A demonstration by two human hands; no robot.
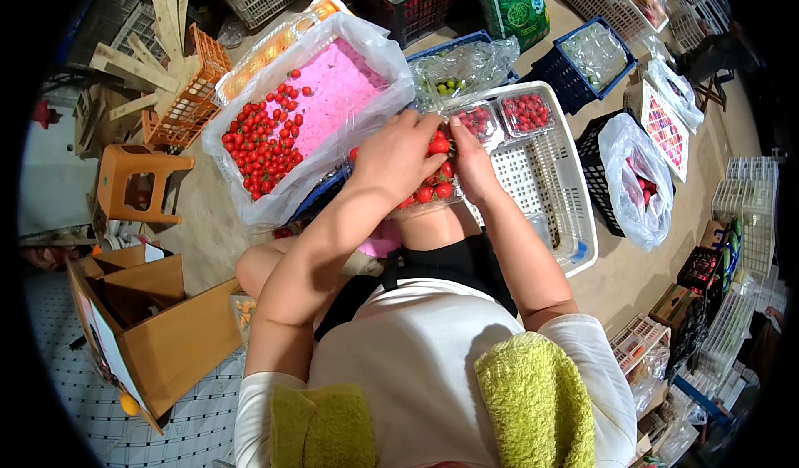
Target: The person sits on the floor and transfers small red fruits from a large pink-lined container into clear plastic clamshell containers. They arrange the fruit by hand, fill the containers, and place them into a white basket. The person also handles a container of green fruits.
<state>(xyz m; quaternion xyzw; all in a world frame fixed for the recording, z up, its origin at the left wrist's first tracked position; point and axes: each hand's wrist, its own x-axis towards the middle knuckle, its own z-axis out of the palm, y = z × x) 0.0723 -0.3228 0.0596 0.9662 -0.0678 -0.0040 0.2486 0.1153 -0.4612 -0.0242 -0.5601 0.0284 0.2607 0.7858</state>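
Observation:
My left hand [396, 158] curls over a clear plastic box of cherry tomatoes [426, 192], its fingertips partly hidden. My right hand [474, 167] grips the box's right side, thumb along the rim. A lined crate [349, 60] at upper left holds loose red cherry tomatoes [254, 156] on pink padding. Just to the right, a white perforated crate [583, 218] carries two closed clear boxes of small red fruit [524, 112].
An orange stool [125, 177] and a wooden box [175, 335] stand left. Behind are a green bag [516, 14] and blue crates [587, 81]. A bag-lined black crate [632, 168] sits right, with stacked crates [741, 210] farther out.

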